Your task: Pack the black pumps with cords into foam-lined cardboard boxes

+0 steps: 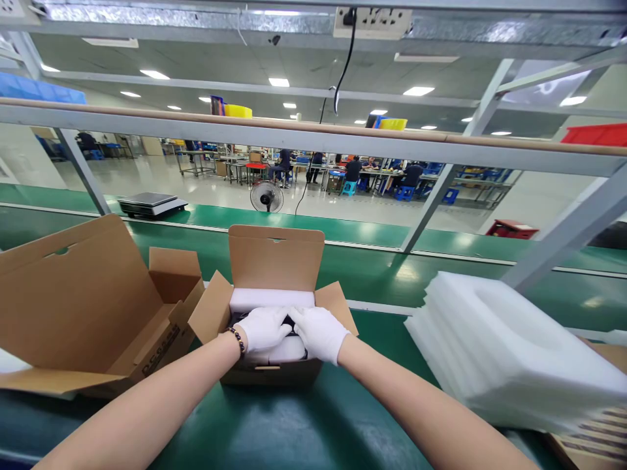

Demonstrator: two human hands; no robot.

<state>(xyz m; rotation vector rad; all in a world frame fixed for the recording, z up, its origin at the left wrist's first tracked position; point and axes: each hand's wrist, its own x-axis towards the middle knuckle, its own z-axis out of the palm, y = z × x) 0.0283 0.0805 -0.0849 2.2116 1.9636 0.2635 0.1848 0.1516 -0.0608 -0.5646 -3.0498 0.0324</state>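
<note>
An open cardboard box (277, 261) stands in front of me with its flaps raised. White foam (272, 299) lines its far side, and a white padded piece (287, 349) lies at the near side. Between them sits something black (238, 318), mostly covered by my hands. My left hand (264, 328), in a white glove, reaches into the box with its fingers bent together over the black thing. My right hand (321, 331), gloved too, meets it from the right, fingertips close to the left ones. What the fingers grip is hidden.
A larger open carton (88, 294) stands on the left. Stacked white foam sheets (519, 339) lie on the right. A scale (151, 203) rests on the green bench (382, 271) behind. A metal frame with a shelf (304, 134) crosses above; people work far back.
</note>
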